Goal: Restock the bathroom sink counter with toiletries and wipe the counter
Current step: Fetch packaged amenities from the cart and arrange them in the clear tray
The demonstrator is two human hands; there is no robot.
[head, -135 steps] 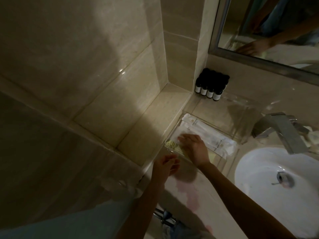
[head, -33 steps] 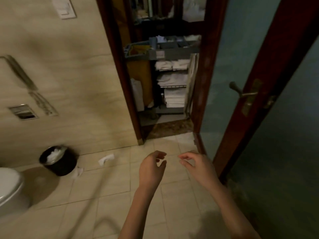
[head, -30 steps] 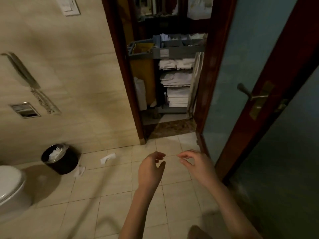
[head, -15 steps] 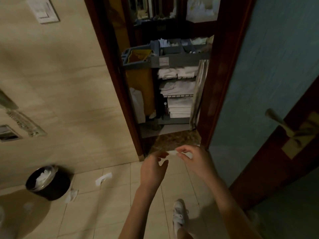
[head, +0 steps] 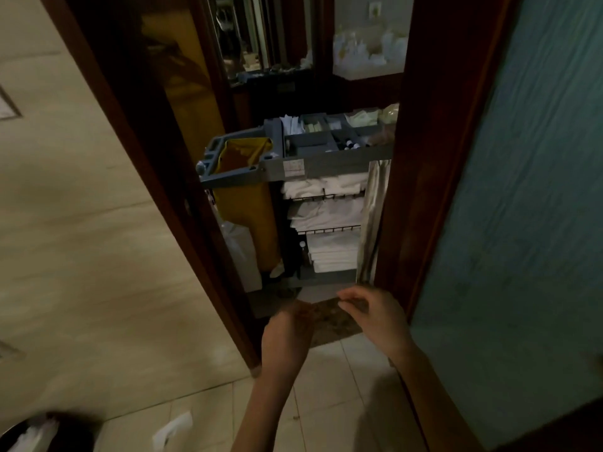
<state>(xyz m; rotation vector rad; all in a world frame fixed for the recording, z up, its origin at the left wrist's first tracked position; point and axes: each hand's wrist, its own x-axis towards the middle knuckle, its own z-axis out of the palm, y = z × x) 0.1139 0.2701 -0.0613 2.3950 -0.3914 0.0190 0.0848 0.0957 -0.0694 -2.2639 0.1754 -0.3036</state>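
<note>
The left of the view is taken up by a beige tiled wall, and the right by a teal door panel. Between them a doorway is bounded by a dark wooden frame. The opening is almost filled by a grey housekeeping cart, whose right end is hidden behind the frame. A yellow bag is hung from the cart's left end, and a white plastic bag is seen low beside it. Folded white linen is stacked on wire shelves in the cart's body, and a silvery flap is hung down its right edge. The toiletries are kept in the compartments of the cart's top tray: pale packets toward the back, small bottles in a compartment further right. Pale floor tiles are spread across the foreground. A dark bin holding white waste is cut off at the bottom left corner, and a white scrap is seen on the tiles near it. The left hand and right hand are raised near each other, not touching, in front of the threshold below the cart, with fingers loosely curled. Through the blur it cannot be told whether anything is pinched by either.
</note>
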